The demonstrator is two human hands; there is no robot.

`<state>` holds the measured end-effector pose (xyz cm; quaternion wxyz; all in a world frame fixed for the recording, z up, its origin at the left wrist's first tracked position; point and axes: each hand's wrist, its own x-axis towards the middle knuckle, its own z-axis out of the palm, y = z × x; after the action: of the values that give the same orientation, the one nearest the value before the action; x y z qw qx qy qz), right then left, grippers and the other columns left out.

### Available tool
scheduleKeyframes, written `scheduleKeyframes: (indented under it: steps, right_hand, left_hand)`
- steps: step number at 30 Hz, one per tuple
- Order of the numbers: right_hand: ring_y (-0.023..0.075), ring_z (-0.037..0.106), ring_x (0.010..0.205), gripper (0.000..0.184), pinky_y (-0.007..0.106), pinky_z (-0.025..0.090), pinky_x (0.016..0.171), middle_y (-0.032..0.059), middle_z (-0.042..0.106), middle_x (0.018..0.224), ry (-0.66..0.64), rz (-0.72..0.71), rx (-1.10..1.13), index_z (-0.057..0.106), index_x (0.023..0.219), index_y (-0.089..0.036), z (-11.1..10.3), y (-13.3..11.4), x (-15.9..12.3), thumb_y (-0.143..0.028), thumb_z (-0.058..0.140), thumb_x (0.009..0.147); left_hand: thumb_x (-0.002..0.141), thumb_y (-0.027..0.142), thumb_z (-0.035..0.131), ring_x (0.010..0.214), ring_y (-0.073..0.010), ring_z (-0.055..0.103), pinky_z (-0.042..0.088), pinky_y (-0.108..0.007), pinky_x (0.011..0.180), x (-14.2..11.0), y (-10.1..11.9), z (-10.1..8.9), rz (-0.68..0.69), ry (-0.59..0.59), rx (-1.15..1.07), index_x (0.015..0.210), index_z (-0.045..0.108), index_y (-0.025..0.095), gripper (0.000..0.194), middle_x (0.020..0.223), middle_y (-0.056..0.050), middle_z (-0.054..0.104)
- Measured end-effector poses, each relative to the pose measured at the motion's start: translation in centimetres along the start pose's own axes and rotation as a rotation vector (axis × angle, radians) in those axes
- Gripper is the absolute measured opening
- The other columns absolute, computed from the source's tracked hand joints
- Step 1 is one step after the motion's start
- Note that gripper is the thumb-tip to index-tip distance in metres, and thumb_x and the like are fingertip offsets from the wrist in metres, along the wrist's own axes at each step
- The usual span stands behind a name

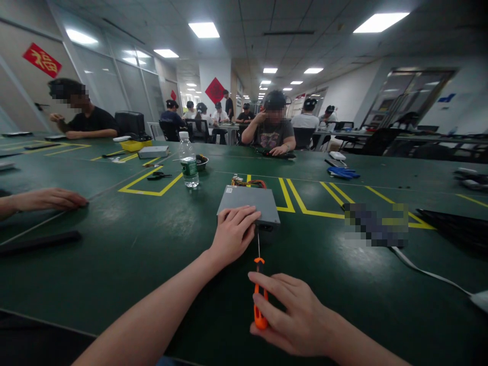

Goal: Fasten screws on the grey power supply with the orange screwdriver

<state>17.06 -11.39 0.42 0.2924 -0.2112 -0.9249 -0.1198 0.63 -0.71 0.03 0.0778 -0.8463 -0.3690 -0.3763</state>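
Note:
A grey metal box (249,202) with coloured wires (248,181) at its far end lies on the green table (125,249) in front of me. My left hand (233,233) rests on the box's near left corner, fingers curled over its edge. My right hand (292,313) is closed round the orange handle of a screwdriver (260,292). The screwdriver's thin shaft points away from me and its tip meets the near face of the box.
A water bottle (188,161) stands left of the box. Another person's hand (48,199) lies flat on the table at the left. A white cable (427,272) runs at the right. Several people sit at the far side; small tools and a yellow tray (135,145) lie there.

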Motion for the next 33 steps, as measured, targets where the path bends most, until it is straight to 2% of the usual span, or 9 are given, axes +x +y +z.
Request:
scheduleKeyframes:
  steps: [4, 9, 11, 15, 18, 23, 26, 29, 33]
  right_hand:
    - [0.0195, 0.065, 0.073, 0.024, 0.031, 0.052, 0.067, 0.0189, 0.065, 0.098, 0.024, 0.019, 0.049, 0.051, 0.098, -0.015, 0.3, 0.0, 0.0, -0.034, 0.055, 0.083]
    - [0.0235, 0.063, 0.088, 0.030, 0.034, 0.051, 0.070, 0.0198, 0.063, 0.100, -0.024, 0.011, 0.027, 0.053, 0.109, -0.013, -0.3, -0.1, 0.3, -0.031, 0.042, 0.088]
    - [0.0221, 0.063, 0.084, 0.029, 0.034, 0.051, 0.069, 0.0192, 0.063, 0.100, -0.030, -0.005, 0.000, 0.055, 0.108, -0.013, -0.3, 0.0, 0.2, -0.031, 0.044, 0.088]
    - [0.0144, 0.061, 0.065, 0.020, 0.028, 0.050, 0.060, 0.0161, 0.066, 0.097, 0.085, -0.039, -0.044, 0.056, 0.094, -0.013, 0.2, 0.2, 0.0, -0.031, 0.053, 0.085]
    - [0.0146, 0.062, 0.067, 0.021, 0.027, 0.050, 0.061, 0.0155, 0.066, 0.094, 0.159, -0.036, -0.050, 0.053, 0.091, -0.013, 0.5, 0.2, -0.2, -0.033, 0.053, 0.085]
    - [0.0201, 0.063, 0.088, 0.031, 0.031, 0.051, 0.070, 0.0178, 0.064, 0.101, 0.053, -0.024, -0.032, 0.053, 0.107, -0.012, -0.3, 0.1, 0.2, -0.035, 0.038, 0.091]
    - [0.0190, 0.063, 0.079, 0.028, 0.032, 0.051, 0.067, 0.0171, 0.064, 0.100, 0.000, -0.052, -0.061, 0.055, 0.110, -0.015, -0.6, 0.1, 0.4, -0.029, 0.041, 0.090]
    - [0.0143, 0.062, 0.065, 0.020, 0.029, 0.050, 0.062, 0.0162, 0.066, 0.096, 0.096, -0.065, -0.054, 0.055, 0.098, -0.013, 0.0, 0.2, 0.2, -0.029, 0.049, 0.087]
    - [0.0158, 0.064, 0.072, 0.023, 0.029, 0.052, 0.066, 0.0182, 0.065, 0.101, 0.159, -0.025, 0.006, 0.048, 0.100, -0.013, 0.6, 0.4, -0.4, -0.033, 0.049, 0.088]
  left_hand:
    - [0.089, 0.021, 0.042, 0.117, -0.0176, 0.047, 0.028, -0.037, 0.094, 0.0, 0.0, 0.1, -0.003, -0.011, -0.001, 0.119, 0.052, 0.027, 0.031, 0.126, -0.001, 0.055]
    - [0.089, 0.022, 0.043, 0.117, -0.0178, 0.047, 0.028, -0.037, 0.094, -0.1, -0.1, 0.1, -0.012, -0.010, -0.003, 0.118, 0.052, 0.027, 0.031, 0.126, -0.001, 0.055]
    - [0.089, 0.022, 0.043, 0.117, -0.0177, 0.047, 0.028, -0.037, 0.094, -0.1, -0.1, 0.1, -0.012, -0.008, -0.004, 0.118, 0.052, 0.027, 0.031, 0.126, -0.001, 0.055]
    - [0.089, 0.022, 0.043, 0.116, -0.0176, 0.048, 0.028, -0.037, 0.094, -0.1, -0.1, 0.1, -0.014, -0.004, -0.014, 0.117, 0.052, 0.027, 0.030, 0.125, -0.001, 0.055]
    - [0.088, 0.022, 0.045, 0.116, -0.0176, 0.048, 0.028, -0.037, 0.094, -0.1, 0.0, 0.0, -0.014, -0.005, -0.021, 0.117, 0.052, 0.027, 0.030, 0.125, -0.001, 0.056]
    - [0.087, 0.023, 0.046, 0.116, -0.0180, 0.048, 0.028, -0.038, 0.094, 0.0, 0.0, 0.0, -0.016, -0.008, -0.027, 0.117, 0.052, 0.027, 0.031, 0.125, -0.001, 0.056]
    - [0.087, 0.022, 0.046, 0.116, -0.0181, 0.048, 0.029, -0.038, 0.094, 0.0, 0.0, 0.0, -0.013, -0.009, -0.024, 0.117, 0.052, 0.027, 0.031, 0.125, -0.001, 0.056]
    - [0.087, 0.022, 0.045, 0.116, -0.0181, 0.048, 0.029, -0.038, 0.094, 0.0, 0.0, 0.0, -0.012, -0.008, -0.021, 0.117, 0.052, 0.027, 0.031, 0.125, -0.001, 0.055]
    - [0.087, 0.022, 0.046, 0.115, -0.0186, 0.048, 0.029, -0.038, 0.095, -0.1, -0.1, 0.0, -0.015, -0.005, -0.020, 0.117, 0.053, 0.027, 0.031, 0.124, -0.001, 0.056]
